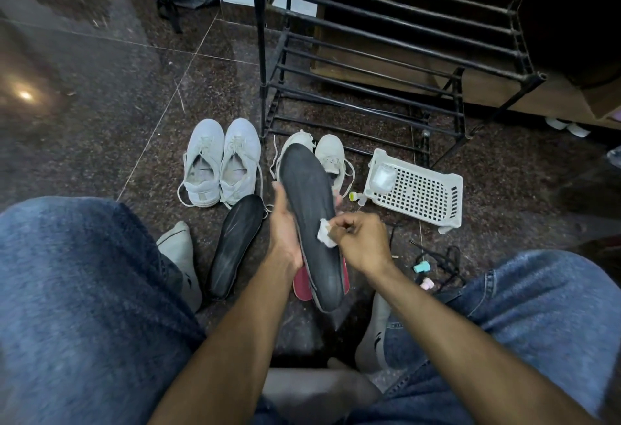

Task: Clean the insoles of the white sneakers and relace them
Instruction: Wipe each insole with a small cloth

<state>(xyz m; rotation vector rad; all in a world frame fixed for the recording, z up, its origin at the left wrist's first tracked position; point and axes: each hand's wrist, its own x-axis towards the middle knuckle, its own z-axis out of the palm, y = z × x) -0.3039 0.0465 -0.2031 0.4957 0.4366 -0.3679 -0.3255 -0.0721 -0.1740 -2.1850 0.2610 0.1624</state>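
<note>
My left hand (pixel 285 233) grips a black insole (pixel 307 209) from its left edge and holds it up above the floor. My right hand (pixel 359 243) pinches a small white wipe (pixel 325 238) against the insole's right side. A second black insole (pixel 235 246) lies on the floor to the left. A red insole (pixel 301 285) shows under the held one. One pair of white sneakers (pixel 221 162) stands at the left. Another pair (pixel 331 155) is partly hidden behind the held insole.
A white plastic basket (pixel 416 189) lies at the right with a small yellow-capped bottle (pixel 354 196) beside it. Black laces and small coloured items (pixel 433 263) lie by my right knee. A black metal shoe rack (pixel 386 65) stands behind. My socked feet flank the insoles.
</note>
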